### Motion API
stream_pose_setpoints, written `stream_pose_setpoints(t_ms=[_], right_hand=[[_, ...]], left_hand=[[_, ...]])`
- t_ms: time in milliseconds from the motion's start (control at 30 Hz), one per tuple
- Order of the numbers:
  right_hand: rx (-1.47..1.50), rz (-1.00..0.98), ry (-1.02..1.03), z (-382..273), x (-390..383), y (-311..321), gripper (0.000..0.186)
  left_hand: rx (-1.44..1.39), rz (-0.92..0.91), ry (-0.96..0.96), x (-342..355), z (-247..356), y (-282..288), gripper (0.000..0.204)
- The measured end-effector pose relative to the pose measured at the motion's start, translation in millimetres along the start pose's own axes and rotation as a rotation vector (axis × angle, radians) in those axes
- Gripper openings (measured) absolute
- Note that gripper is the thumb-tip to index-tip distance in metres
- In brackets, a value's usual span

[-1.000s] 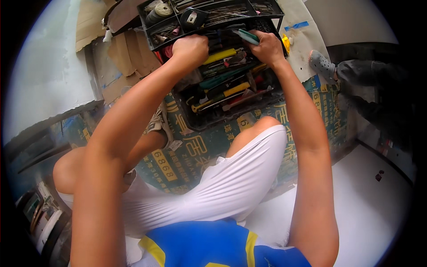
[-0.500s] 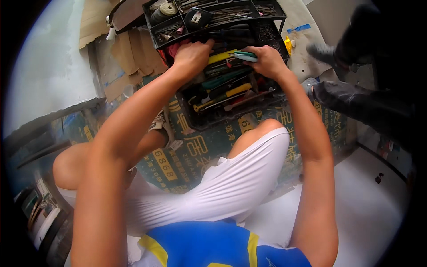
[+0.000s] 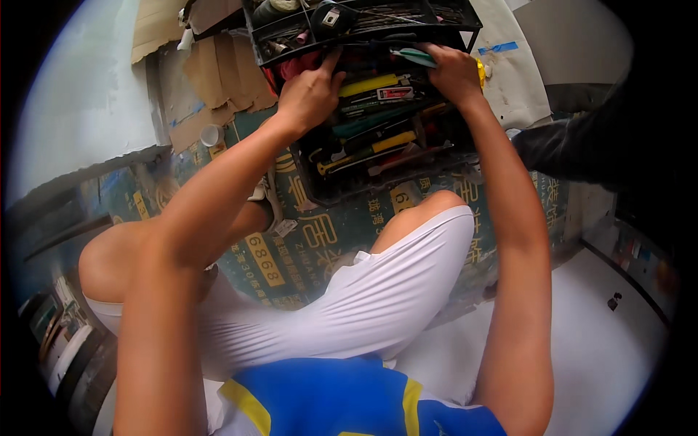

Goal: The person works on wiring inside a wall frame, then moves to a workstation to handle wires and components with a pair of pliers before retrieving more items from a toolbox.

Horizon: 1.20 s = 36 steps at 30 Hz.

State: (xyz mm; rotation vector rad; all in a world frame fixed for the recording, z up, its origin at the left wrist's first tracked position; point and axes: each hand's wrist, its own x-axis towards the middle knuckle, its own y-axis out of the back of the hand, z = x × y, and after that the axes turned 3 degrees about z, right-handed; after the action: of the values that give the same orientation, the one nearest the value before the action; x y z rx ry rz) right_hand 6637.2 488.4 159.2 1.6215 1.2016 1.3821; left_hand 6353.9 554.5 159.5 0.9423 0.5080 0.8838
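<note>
My left hand [image 3: 311, 93] is over the left side of a black toolbox [image 3: 314, 190], its index finger stretched to the front lip of the raised tray [image 3: 374, 35] and its thumb apart. Nothing shows in its grasp. At the box's right side, my right hand [image 3: 456, 74] is closed on a pair of green-handled pliers [image 3: 416, 57], their tip pointing left; fingers partly hide them. Below my hands lie a yellow-handled tool [image 3: 369, 85], a small red-and-white packet [image 3: 395, 93] and a hammer with a yellow-and-black handle [image 3: 374, 150]. Dark shadow hides the space under the tray.
A tape measure [image 3: 333, 19] and several bits sit in the raised tray. A white cup [image 3: 211, 135] stands left of the box by torn cardboard [image 3: 214, 80]. At right, another person's dark-trousered leg [image 3: 567, 145] is close to the box. Printed green sheeting [image 3: 294, 254] covers the floor.
Both hands have shifted slightly farther away, and my right hand has carried the pliers up and right toward the tray's lip. The other person's leg has moved.
</note>
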Motion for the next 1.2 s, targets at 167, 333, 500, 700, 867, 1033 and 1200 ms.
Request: stream_pose_setpoints(t_ms=[167,333,500,700,867,1033,1200], right_hand=[[0.058,-0.132,-0.105,-22.0,9.1,-5.4,0.029],[0.047,-0.171,-0.124,-27.5,20.5,-16.8,0.025],[0.028,-0.257,-0.158,-44.6,34.2,-18.6,0.029],[0.081,-0.152,-0.184,-35.6,21.4,-16.7,0.027],[0.094,0.056,-0.151,-18.9,-12.5,4.1,0.018],[0.292,0.32,-0.281,2.3,-66.0,29.6,0.013],[0.36,0.374,-0.448,-1.5,-115.6,55.6,0.012]], left_hand=[[0.118,0.022,-0.026,20.0,3.3,0.5,0.039],[0.312,-0.035,-0.088,30.8,15.3,-2.4,0.033],[0.384,-0.034,-0.091,40.0,12.0,-14.2,0.029],[0.439,-0.087,0.001,50.6,12.5,-17.2,0.025],[0.447,-0.049,-0.141,41.4,23.1,-1.0,0.02],[0.506,-0.086,-0.287,27.3,34.3,42.9,0.013],[0.355,-0.158,-0.27,8.3,33.9,73.2,0.016]])
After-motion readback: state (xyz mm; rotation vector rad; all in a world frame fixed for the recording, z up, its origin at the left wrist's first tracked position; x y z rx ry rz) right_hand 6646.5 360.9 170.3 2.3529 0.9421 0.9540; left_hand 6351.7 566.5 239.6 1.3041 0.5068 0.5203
